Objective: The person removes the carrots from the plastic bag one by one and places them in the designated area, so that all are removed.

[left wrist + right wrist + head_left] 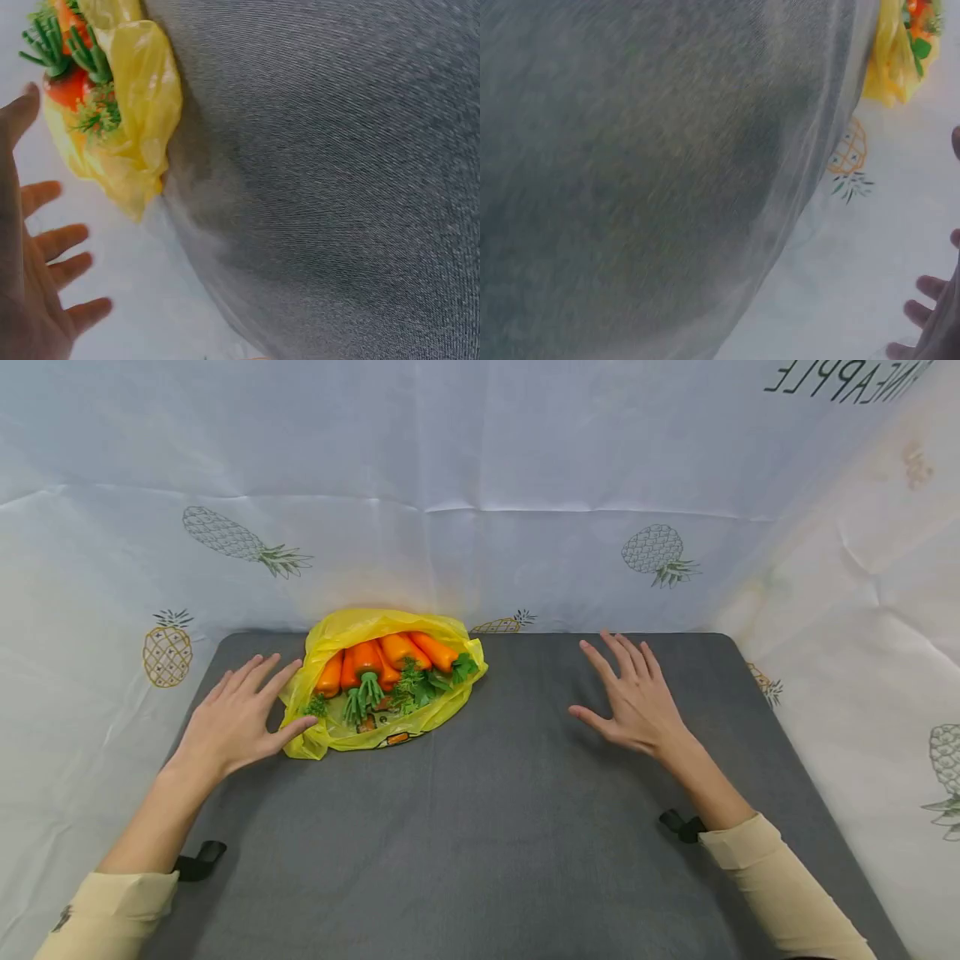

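A yellow plastic bag (450,702) lies with its mouth toward me at the back left of the grey table. Inside it are several orange carrots (402,649) with green stem ends, along with leafy green sprigs (412,687). My left hand (240,718) is spread beside the bag's left side, its thumb overlapping the bag's edge in the head view; it holds nothing. To the right, well apart from the bag, my right hand (633,697) hovers over the table with fingers spread and nothing in its grasp. The left wrist view shows the bag (142,97) just beyond the left fingers.
The grey table (480,843) has its back edge against a white curtain (465,552) printed with pineapples, which also hangs along both sides. Black straps (201,860) circle both wrists below the cream sleeves (780,877).
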The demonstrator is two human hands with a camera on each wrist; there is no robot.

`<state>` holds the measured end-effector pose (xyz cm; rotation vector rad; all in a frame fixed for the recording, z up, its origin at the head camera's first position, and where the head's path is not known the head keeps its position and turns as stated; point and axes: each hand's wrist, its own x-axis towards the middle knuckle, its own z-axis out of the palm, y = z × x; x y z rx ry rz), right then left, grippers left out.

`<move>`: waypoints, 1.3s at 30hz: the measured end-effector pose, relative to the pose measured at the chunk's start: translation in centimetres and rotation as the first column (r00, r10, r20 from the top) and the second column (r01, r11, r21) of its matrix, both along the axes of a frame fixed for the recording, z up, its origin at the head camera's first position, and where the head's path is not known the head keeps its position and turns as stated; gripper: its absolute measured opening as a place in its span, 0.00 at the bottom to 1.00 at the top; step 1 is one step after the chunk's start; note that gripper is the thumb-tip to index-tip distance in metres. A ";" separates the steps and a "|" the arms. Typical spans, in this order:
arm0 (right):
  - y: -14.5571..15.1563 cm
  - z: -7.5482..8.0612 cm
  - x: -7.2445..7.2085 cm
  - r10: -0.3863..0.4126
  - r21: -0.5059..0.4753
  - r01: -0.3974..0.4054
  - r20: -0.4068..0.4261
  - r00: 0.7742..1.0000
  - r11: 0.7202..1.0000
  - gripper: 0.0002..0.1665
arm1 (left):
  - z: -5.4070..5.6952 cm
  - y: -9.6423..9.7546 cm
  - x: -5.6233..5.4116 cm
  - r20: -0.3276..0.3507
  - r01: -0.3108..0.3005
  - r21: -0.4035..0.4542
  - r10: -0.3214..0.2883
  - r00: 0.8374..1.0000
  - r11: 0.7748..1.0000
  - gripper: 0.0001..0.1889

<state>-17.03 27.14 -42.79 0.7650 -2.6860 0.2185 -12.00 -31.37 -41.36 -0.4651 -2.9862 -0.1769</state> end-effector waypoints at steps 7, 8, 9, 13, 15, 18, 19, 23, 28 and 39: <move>-1.6 -0.2 0.3 0.036 -0.165 -0.028 0.051 0.998 0.986 0.50 | -0.1 -0.1 0.0 0.217 -0.038 0.178 -0.001 0.976 0.983 0.39; -1.9 -0.2 0.3 0.043 -0.187 -0.032 0.060 0.997 0.982 0.49 | -0.2 -0.2 0.0 0.223 -0.028 0.206 -0.019 0.975 0.978 0.38; -2.1 -0.2 0.3 0.050 -0.207 -0.035 0.070 0.996 0.978 0.48 | -0.3 -0.2 0.0 0.221 -0.015 0.232 -0.038 0.975 0.973 0.37; -2.9 0.0 0.4 0.071 -0.284 -0.028 0.143 0.987 0.958 0.43 | -0.6 -0.5 -0.1 0.201 0.022 0.300 -0.085 0.976 0.954 0.37; -3.4 0.1 0.4 0.078 -0.313 -0.015 0.188 0.979 0.950 0.42 | -0.6 -0.6 -0.1 0.194 0.029 0.315 -0.094 0.976 0.949 0.36; -4.2 0.4 0.5 0.092 -0.343 -0.004 0.241 0.966 0.939 0.42 | -0.8 -0.9 -0.2 0.187 0.030 0.329 -0.096 0.978 0.944 0.35; -4.4 0.4 0.4 0.099 -0.351 -0.005 0.252 0.963 0.937 0.42 | -0.8 -1.0 -0.2 0.190 0.026 0.338 -0.095 0.977 0.941 0.34; -5.2 0.4 0.3 0.136 -0.382 -0.026 0.262 0.955 0.924 0.42 | -1.1 -1.1 -0.1 0.214 0.006 0.382 -0.094 0.972 0.924 0.32; -5.9 0.2 0.0 0.179 -0.446 -0.039 0.274 0.945 0.894 0.40 | -1.7 -1.2 -0.2 0.269 -0.032 0.437 -0.097 0.958 0.899 0.31; -8.4 0.5 -0.8 0.268 -0.516 -0.061 0.337 0.902 0.854 0.39 | -3.2 -2.2 -0.6 0.318 -0.098 0.564 -0.107 0.942 0.820 0.31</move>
